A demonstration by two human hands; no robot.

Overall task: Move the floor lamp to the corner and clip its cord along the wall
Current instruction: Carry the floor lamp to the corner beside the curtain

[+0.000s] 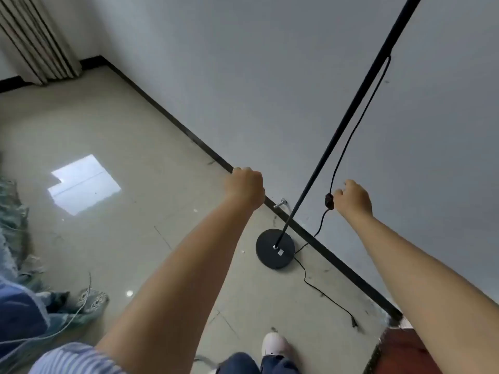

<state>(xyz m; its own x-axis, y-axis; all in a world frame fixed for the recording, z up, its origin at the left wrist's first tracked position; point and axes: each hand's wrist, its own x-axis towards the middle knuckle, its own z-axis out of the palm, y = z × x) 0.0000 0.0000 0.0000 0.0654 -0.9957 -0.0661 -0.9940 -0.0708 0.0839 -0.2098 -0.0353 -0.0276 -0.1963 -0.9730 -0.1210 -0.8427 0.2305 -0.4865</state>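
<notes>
- Against the wall, beside the black baseboard: floor lamp, round base on the floor.
- Cord hangs along pole, trails across floor.
- Right hand fingers loosely curled at inline switch; grip cannot be told.
- Left hand fisted, apart from pole.

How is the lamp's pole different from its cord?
The pole is straight and stiff, while the cord bends and hangs loose. The pole is thicker; the cord is thin. The pole ends in the round base, but the cord carries a small switch by the right hand and trails away across the floor. Both are black and belong to the same lamp.
</notes>
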